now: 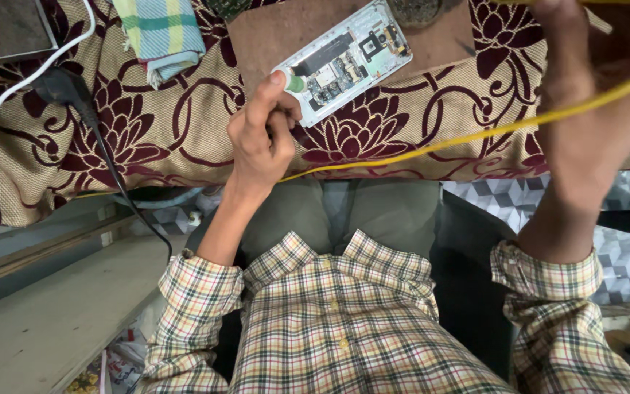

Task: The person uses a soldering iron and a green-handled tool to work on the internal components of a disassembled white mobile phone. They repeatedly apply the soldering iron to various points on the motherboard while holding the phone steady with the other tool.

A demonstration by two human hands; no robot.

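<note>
Checked shirt sleeves (344, 321) fill six o'clock. At eleven o'clock of them, the left hand (260, 138) closes its grip on a small green-tipped tool (294, 82) touching the opened phone (344, 58) on the table (147, 138). At two o'clock, the right hand (585, 124) meets a yellow cable (475, 135); I cannot tell its grip.

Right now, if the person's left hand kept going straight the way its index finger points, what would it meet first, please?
The left hand points up-frame at the opened phone. Its fingertip already seems to touch the green piece at the phone's near end, though depth is unclear.
</note>
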